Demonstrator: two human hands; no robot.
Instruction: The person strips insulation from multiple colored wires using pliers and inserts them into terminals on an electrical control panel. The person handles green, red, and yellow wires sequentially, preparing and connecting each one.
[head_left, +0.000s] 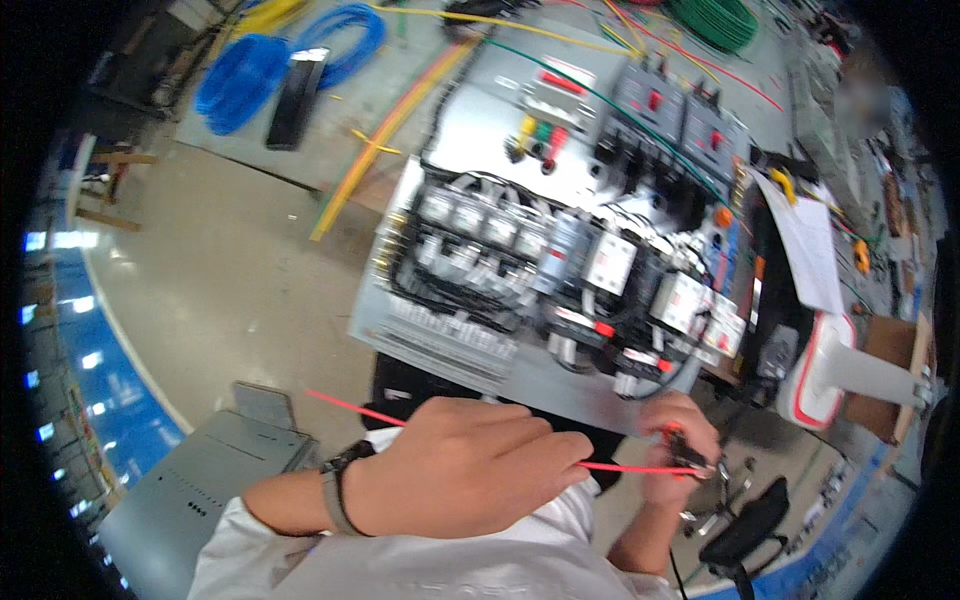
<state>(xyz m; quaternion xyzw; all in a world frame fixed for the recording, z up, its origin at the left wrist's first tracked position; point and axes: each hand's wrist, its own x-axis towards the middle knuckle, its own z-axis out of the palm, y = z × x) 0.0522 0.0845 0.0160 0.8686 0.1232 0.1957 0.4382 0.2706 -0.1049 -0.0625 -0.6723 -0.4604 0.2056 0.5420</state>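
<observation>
My left hand (460, 465), a watch on its wrist, is closed around a red wire (635, 468). One end of the wire sticks out to the left of my hand; the other runs right to my right hand (672, 430). That hand grips pliers (690, 456) with dark jaws and some orange-red on them, and the wire meets the jaws. Whether the jaws are closed on the wire is too blurred to tell. Just beyond my hands lies a metal mounting plate (555, 398) bearing breakers, relays and black wiring.
Blue wire coils (240, 85) and a black bar-shaped object (298, 100) lie at the far left. A green coil (715, 22) is at the far right. White paper (805, 240) and a white, red-edged object (825, 370) sit to the right. A grey metal panel (205, 490) is at lower left.
</observation>
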